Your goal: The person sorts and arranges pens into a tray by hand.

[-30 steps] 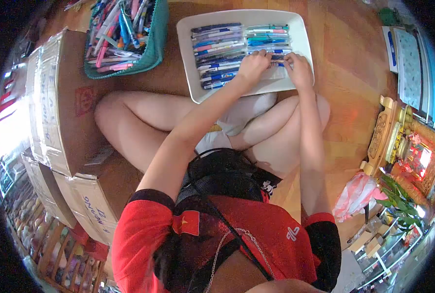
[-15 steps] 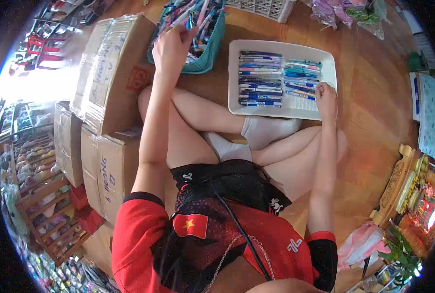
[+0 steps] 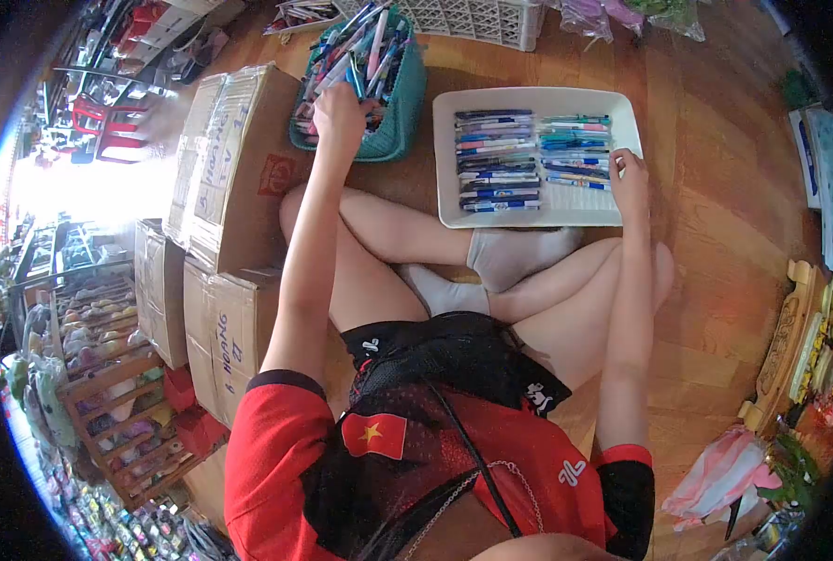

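Observation:
My left hand [image 3: 340,114] is at the near side of a teal basket [image 3: 407,122] heaped with loose pens [image 3: 376,47]. Its fingers are closed around a light-coloured pen [image 3: 356,77] at the pile. Over the right rim of a white tray [image 3: 445,178], my right hand [image 3: 631,187] has its fingers curled together by the ends of the pens; whatever they pinch is hidden. Inside the tray lie two columns of pens side by side: a longer left column [image 3: 498,159] and a shorter right column [image 3: 574,145], with bare ribbed tray bottom below the right one.
Cardboard boxes [image 3: 234,341] are stacked to my left. A white plastic crate [image 3: 454,21] stands beyond the basket, beside a small box of more pens [image 3: 301,13]. Wrapped purple bundles [image 3: 585,17] lie at the top. A carved wooden piece [image 3: 779,351] is at the right.
My left hand has come down from above the basket onto the pens inside. My right hand stays at the tray's right side. The whole view has shifted slightly.

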### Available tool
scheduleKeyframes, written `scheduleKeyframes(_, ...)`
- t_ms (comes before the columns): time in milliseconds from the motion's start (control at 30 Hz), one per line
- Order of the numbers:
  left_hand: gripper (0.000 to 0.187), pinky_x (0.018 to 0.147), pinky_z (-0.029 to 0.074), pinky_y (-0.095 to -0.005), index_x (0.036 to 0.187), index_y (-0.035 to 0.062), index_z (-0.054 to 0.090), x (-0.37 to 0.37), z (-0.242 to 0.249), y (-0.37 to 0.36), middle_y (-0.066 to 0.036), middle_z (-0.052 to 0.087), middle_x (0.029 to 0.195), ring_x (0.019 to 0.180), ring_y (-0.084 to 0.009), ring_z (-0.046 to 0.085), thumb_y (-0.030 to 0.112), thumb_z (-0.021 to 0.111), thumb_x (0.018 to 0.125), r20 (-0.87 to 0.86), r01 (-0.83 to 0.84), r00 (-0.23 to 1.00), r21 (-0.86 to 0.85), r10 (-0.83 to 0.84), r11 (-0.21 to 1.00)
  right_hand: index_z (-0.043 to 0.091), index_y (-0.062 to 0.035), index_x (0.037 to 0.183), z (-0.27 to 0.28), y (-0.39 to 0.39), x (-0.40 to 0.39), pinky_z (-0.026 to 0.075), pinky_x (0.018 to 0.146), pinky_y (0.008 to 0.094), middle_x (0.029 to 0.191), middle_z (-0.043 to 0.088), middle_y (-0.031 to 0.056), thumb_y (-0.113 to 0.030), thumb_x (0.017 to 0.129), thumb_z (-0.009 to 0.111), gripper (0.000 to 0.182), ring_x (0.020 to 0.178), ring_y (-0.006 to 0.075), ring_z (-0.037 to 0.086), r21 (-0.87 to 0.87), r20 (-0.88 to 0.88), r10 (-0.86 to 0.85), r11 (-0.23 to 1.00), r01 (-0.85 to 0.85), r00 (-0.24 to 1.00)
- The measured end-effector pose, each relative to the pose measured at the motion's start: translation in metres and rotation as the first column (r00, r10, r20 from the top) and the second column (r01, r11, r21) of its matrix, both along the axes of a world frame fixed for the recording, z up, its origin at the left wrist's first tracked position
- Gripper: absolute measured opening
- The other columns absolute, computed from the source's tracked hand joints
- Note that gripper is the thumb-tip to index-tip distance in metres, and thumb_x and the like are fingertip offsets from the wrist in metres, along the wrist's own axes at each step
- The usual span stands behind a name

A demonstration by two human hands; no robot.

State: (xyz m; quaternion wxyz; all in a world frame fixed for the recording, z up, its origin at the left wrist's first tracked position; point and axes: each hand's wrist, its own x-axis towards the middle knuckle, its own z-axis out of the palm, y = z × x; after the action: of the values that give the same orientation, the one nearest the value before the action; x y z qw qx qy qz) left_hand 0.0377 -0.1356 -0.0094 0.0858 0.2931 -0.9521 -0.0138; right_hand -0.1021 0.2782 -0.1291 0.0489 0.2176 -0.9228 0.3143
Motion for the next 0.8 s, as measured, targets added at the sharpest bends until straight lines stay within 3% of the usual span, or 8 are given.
scheduleKeyframes(133, 0.035, 0.068, 0.050, -0.0434, 0.075, -0.0009, 0.066, -0.001, 0.004, -0.002, -0.020, 0.065, 0.078, 0.078, -0.0366, 0.064, 0.031, 0.076, 0.067, 0.034, 0.057, 0.998, -0.010, -0.057, 0.998, 0.058, -0.0058, 0.089, 0.000, 0.005, 0.001, 0.047, 0.064, 0.0409, 0.074, 0.062, 0.0157, -0.011, 0.083, 0.059, 0.008, 0.069, 0.0315, 0.059, -0.011, 0.021, -0.015, 1.000, 0.015, 1.000)
scheduleKeyframes(233, 0.033, 0.068, 0.050, -0.0434, 0.077, 0.0010, 0.067, 0.015, 0.032, 0.004, -0.017, 0.066, 0.075, 0.077, -0.0347, 0.064, 0.032, 0.073, 0.069, 0.083, -0.032, 0.996, 0.001, 0.032, 0.999, 0.059, -0.0070, 0.089, 0.000, 0.007, 0.002, 0.047, 0.063, 0.0426, 0.075, 0.063, 0.0151, -0.015, 0.084, 0.059, 0.009, 0.071, 0.0336, 0.061, -0.046, 0.055, -0.052, 0.997, 0.055, 0.997)
scheduleKeyframes(367, 0.032, 0.074, 0.050, -0.0361, 0.095, 0.0006, 0.068, 0.056, 0.070, 0.029, -0.019, 0.067, 0.086, 0.079, -0.0282, 0.067, 0.025, 0.068, 0.074, -0.133, -0.073, 0.987, 0.167, 0.096, 0.983, 0.059, -0.0088, 0.091, 0.000, 0.008, 0.000, 0.048, 0.062, 0.0431, 0.077, 0.065, 0.0150, -0.019, 0.085, 0.058, 0.012, 0.073, 0.0346, 0.063, -0.073, 0.053, -0.101, 0.992, 0.105, 0.993)
scheduleKeyframes(400, 0.030, 0.073, 0.051, -0.0366, 0.092, 0.0023, 0.068, 0.060, 0.076, 0.043, -0.014, 0.068, 0.085, 0.081, -0.0285, 0.066, 0.025, 0.065, 0.073, -0.204, -0.035, 0.975, 0.227, 0.082, 0.973, 0.060, -0.0092, 0.091, -0.002, 0.010, -0.001, 0.048, 0.062, 0.0431, 0.078, 0.065, 0.0150, -0.020, 0.085, 0.058, 0.013, 0.073, 0.0347, 0.063, -0.093, 0.053, -0.114, 0.989, 0.119, 0.992)
scheduleKeyframes(567, 0.031, 0.073, 0.051, -0.0353, 0.101, -0.0009, 0.064, 0.010, 0.015, 0.136, -0.019, 0.067, 0.089, 0.080, -0.0268, 0.067, 0.018, 0.065, 0.077, -0.189, 0.375, 0.926, 0.576, -0.328, 0.726, 0.062, -0.0094, 0.091, -0.004, 0.015, -0.002, 0.049, 0.064, 0.0423, 0.080, 0.065, 0.0169, -0.020, 0.084, 0.059, 0.013, 0.074, 0.0355, 0.062, -0.161, 0.070, -0.084, 0.982, 0.095, 0.994)
scheduleKeyframes(633, 0.028, 0.070, 0.051, -0.0382, 0.097, -0.0005, 0.065, -0.018, -0.037, 0.174, -0.021, 0.066, 0.086, 0.078, -0.0315, 0.065, 0.016, 0.064, 0.075, -0.140, 0.598, 0.779, 0.461, -0.612, 0.656, 0.063, -0.0096, 0.091, 0.004, 0.015, 0.005, 0.049, 0.065, 0.0425, 0.081, 0.065, 0.0173, -0.020, 0.083, 0.060, 0.013, 0.076, 0.0354, 0.062, -0.116, 0.105, -0.088, 0.988, 0.100, 0.991)
scheduleKeyframes(733, 0.020, 0.069, 0.051, -0.0428, 0.085, 0.0003, 0.065, -0.042, -0.105, 0.222, -0.021, 0.063, 0.080, 0.075, -0.0359, 0.062, 0.016, 0.062, 0.073, -0.048, 0.658, 0.686, 0.468, -0.726, 0.590, 0.064, -0.0090, 0.091, 0.021, 0.019, 0.013, 0.049, 0.068, 0.0427, 0.084, 0.065, 0.0181, -0.017, 0.083, 0.060, 0.012, 0.079, 0.0338, 0.062, 0.063, 0.160, -0.183, 0.983, 0.175, 0.970)
scheduleKeyframes(800, 0.015, 0.068, 0.051, -0.0442, 0.077, 0.0015, 0.064, -0.048, -0.127, 0.246, -0.019, 0.063, 0.080, 0.073, -0.0367, 0.062, 0.016, 0.062, 0.072, -0.032, 0.683, 0.674, 0.409, -0.738, 0.606, 0.064, -0.0080, 0.090, 0.012, 0.021, 0.011, 0.049, 0.069, 0.0425, 0.085, 0.064, 0.0188, -0.017, 0.083, 0.060, 0.012, 0.079, 0.0342, 0.062, 0.038, 0.158, -0.151, 0.989, 0.146, 0.976)
